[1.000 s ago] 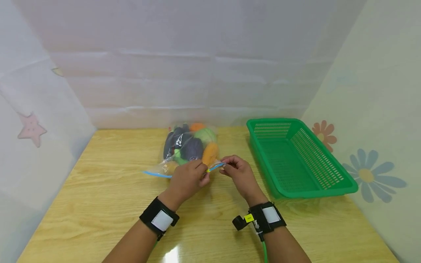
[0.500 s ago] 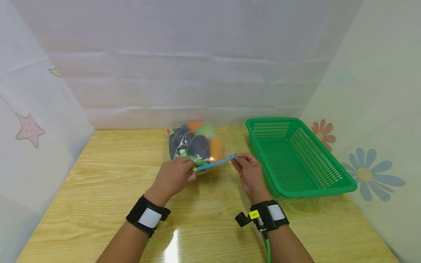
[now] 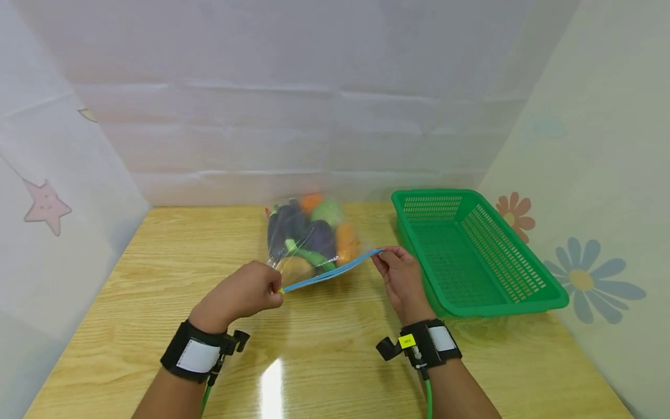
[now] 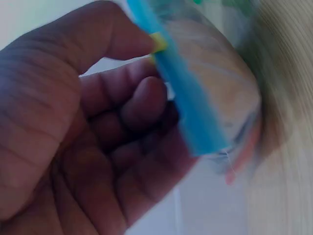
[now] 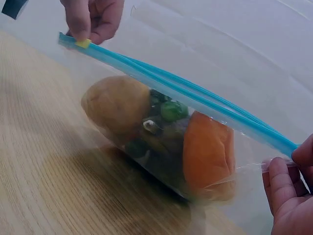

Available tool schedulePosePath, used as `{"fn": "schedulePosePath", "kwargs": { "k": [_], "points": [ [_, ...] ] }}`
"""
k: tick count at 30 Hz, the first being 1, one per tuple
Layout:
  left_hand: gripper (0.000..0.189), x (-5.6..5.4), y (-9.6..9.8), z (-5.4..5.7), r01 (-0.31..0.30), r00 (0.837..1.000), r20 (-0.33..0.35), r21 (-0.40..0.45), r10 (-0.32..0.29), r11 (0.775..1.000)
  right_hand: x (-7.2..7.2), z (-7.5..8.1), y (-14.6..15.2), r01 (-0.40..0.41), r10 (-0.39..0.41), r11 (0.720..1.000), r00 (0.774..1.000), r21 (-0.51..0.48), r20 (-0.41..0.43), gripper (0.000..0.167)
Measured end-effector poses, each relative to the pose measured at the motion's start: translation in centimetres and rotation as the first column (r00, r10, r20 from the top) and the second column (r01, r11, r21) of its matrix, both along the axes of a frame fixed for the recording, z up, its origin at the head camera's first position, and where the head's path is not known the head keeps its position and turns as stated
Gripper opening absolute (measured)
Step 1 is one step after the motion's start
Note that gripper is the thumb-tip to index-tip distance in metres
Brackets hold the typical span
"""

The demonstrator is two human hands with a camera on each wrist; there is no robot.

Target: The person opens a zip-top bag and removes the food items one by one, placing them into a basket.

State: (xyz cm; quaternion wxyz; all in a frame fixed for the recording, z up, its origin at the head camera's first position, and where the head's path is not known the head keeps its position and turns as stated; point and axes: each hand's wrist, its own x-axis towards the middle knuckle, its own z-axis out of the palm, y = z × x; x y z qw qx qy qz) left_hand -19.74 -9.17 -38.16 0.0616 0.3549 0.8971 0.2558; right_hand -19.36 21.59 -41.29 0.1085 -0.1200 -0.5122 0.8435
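A clear zipper bag [image 3: 277,233] packed with vegetables lies on the table in the head view. Inside I see purple eggplants [image 3: 319,237], a pale green round vegetable [image 3: 327,212], orange pieces [image 3: 346,241] and a tan, potato-like one [image 5: 117,105]. My left hand [image 3: 241,294] pinches the yellow slider [image 4: 158,43] near the left end of the blue zip strip [image 5: 161,81]. At the strip's other end, my right hand [image 3: 402,282] grips the bag's corner between thumb and fingers. Between the hands the strip's two blue edges stand slightly apart in the right wrist view.
A green plastic basket [image 3: 437,279] with slotted walls stands to the right, close to my right hand. The wooden table [image 3: 183,238] ends at a pale wall covering [image 3: 251,134] behind. Both wrists wear black straps [image 3: 196,352] with cameras.
My left hand has drawn the yellow slider leftward and toward me along the strip. The right hand moved right, then stayed nearly still. The blue strip is now stretched out between them.
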Motion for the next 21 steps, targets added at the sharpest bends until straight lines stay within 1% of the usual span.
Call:
{"fn": "schedulePosePath", "kwargs": {
  "k": [2,4,6,7,8,9,11,13,15,16,18,21],
  "points": [
    [0.034,0.5,0.4,0.5,0.071,0.995,0.068,0.004,-0.071,0.997,0.0,-0.1,0.1,0.004,-0.004,1.0,1.0,-0.005,0.0,0.018],
    [0.034,0.9,1.0,0.8,0.14,0.982,0.124,0.003,-0.14,0.99,0.1,-0.1,0.3,0.009,-0.009,1.0,1.0,-0.01,-0.003,0.018],
    [0.034,1.2,1.8,1.1,0.192,0.968,0.166,0.007,-0.19,0.981,0.0,-0.1,0.5,0.013,-0.013,1.0,1.0,-0.019,-0.005,0.017],
    [0.035,1.3,2.2,1.1,0.209,0.964,0.167,0.008,-0.208,0.978,0.0,-0.1,0.6,0.017,-0.017,1.0,1.0,-0.024,-0.005,0.017],
    [0.036,1.4,2.6,1.1,0.216,0.964,0.157,0.011,-0.215,0.976,0.0,-0.1,0.7,0.021,-0.021,0.999,1.0,-0.03,-0.005,0.017],
    [0.038,1.4,3.1,1.0,0.209,0.967,0.146,0.013,-0.208,0.978,0.0,-0.1,0.8,0.024,-0.024,0.999,1.0,-0.036,-0.002,0.016],
    [0.04,1.4,4.0,0.8,0.173,0.982,0.081,0.016,-0.174,0.985,0.0,-0.2,0.9,0.026,-0.026,0.999,1.0,-0.047,0.001,0.016],
    [0.039,1.5,5.2,0.5,0.111,0.994,-0.013,0.015,-0.111,0.994,0.0,-0.2,1.1,0.03,-0.029,0.998,1.0,-0.052,0.003,0.016],
    [0.038,1.7,6.4,0.1,0.048,0.994,-0.1,0.006,-0.048,0.999,0.0,-0.3,1.1,0.031,-0.031,0.998,1.0,-0.049,0.003,0.016],
    [0.038,1.8,6.9,-0.2,0.024,0.988,-0.151,-0.006,-0.024,1.0,0.0,-0.3,1.1,0.033,-0.033,0.998,0.999,-0.049,0.002,0.016],
    [0.039,2.1,7.9,-0.6,-0.015,0.971,-0.239,-0.037,0.006,0.999,0.0,-0.3,1.1,0.035,-0.035,0.999,0.999,-0.04,0.003,0.015],
    [0.041,2.3,8.9,-1.5,-0.048,0.945,-0.327,-0.088,0.016,0.995,0.0,-0.3,1.2,0.042,-0.042,0.998,0.999,-0.035,0.007,0.014]
  ]
}}
